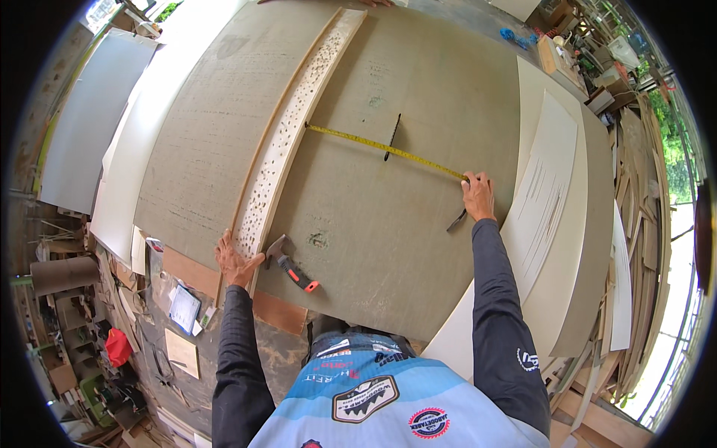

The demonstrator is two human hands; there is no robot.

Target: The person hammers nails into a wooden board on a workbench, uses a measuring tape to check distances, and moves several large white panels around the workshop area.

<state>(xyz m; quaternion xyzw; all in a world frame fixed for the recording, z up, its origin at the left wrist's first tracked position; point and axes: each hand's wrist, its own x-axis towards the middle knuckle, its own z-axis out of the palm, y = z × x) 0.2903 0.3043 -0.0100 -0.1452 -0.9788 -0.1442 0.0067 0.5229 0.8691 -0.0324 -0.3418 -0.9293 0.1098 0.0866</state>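
From where I stand, the person is bent over a wide grey bench with both arms out. The left hand is spread wide over the near end of a long, pale strip dotted with dark holes or spots; its fingers lie at the left edge, the thumb toward the right. The strip runs away across the bench, left of the middle, a thin brown edge along its left side.

The right hand has its grip closed on the near end of a yellow tape, which stretches across to touch the strip's right edge. A slim black stick crosses the tape partway. Just below that hand is a small dark piece I can't make out.

A hammer with a black and red handle lies just beside the left hand. White sheets rest to the right, and someone else's fingers show at the far edge.
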